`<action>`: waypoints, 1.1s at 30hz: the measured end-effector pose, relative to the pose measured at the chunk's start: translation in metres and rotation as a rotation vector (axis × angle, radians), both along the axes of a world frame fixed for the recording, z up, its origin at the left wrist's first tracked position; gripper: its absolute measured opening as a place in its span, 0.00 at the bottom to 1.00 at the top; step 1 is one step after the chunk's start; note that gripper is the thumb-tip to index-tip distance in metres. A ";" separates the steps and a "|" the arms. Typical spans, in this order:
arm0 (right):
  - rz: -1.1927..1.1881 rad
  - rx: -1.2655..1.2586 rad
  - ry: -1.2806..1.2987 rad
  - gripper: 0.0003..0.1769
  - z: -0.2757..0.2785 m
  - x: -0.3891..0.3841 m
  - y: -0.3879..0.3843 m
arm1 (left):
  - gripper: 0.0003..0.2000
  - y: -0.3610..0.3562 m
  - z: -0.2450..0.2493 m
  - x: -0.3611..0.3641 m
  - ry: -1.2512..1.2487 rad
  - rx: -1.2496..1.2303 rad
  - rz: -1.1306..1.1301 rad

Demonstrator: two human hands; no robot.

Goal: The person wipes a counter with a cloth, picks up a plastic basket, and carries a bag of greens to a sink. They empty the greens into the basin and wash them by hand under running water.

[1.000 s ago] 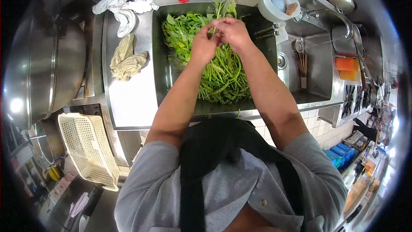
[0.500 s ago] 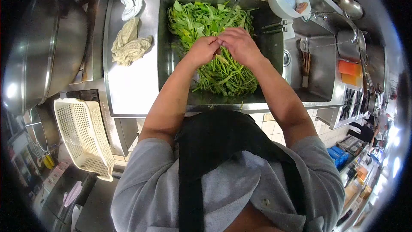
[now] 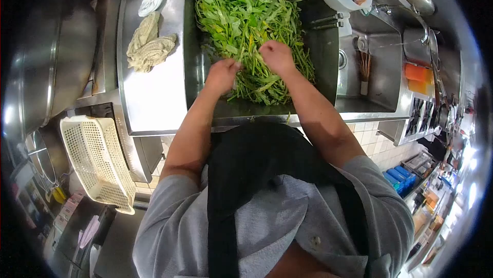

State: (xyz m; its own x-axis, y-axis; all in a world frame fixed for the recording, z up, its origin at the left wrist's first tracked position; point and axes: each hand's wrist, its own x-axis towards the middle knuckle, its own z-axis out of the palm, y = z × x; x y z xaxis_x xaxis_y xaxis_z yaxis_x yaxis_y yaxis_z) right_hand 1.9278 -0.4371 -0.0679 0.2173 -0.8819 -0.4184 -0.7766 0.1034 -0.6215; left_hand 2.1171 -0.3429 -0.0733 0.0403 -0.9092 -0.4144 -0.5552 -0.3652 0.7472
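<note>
The sink (image 3: pixel 191 65) and counter (image 3: pixel 151 98) are glossy metal, the leafy greens (image 3: pixel 241 16) smooth, the rag (image 3: pixel 149 47) rough cloth, the basket (image 3: pixel 95 160) matt plastic.

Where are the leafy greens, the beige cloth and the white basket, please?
leafy greens (image 3: pixel 241 16), head view, leaves in the pile's upper part.
beige cloth (image 3: pixel 146 48), head view, its crumpled middle.
white basket (image 3: pixel 95 160), head view, its perforated side.

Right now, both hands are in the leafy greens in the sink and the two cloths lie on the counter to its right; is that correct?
Not quite: the head view shows the two cloths on the counter to the left of the sink, not its right. The left hand and right hand are in the leafy greens.
</note>
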 end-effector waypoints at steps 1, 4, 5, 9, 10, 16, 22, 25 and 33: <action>-0.008 -0.002 0.003 0.11 -0.008 -0.012 -0.006 | 0.16 0.005 -0.013 0.010 0.003 -0.002 -0.008; -0.306 0.327 -0.299 0.13 -0.029 -0.060 -0.014 | 0.18 0.022 -0.078 0.029 -0.266 0.106 -0.089; -0.285 0.227 -0.239 0.14 -0.030 -0.073 -0.012 | 0.20 0.023 -0.088 0.029 -0.363 0.101 -0.042; -0.327 0.078 -0.168 0.14 -0.006 -0.105 0.006 | 0.24 -0.017 -0.079 0.011 -0.226 0.130 -0.042; -0.366 0.097 -0.139 0.12 -0.002 -0.111 0.011 | 0.24 -0.030 -0.076 0.001 -0.225 0.129 -0.046; -0.498 0.111 -0.297 0.10 0.013 -0.136 0.048 | 0.28 -0.095 -0.092 -0.048 -0.296 0.229 0.102; -0.523 0.086 -0.288 0.10 0.020 -0.156 0.064 | 0.27 -0.131 -0.089 -0.064 -0.279 0.227 0.124; -0.526 0.036 -0.348 0.10 0.023 -0.149 0.058 | 0.25 -0.135 -0.038 -0.067 -0.103 0.219 0.247; -0.246 -0.244 -0.266 0.11 0.067 -0.085 -0.013 | 0.25 -0.093 0.036 -0.029 0.388 -0.190 0.176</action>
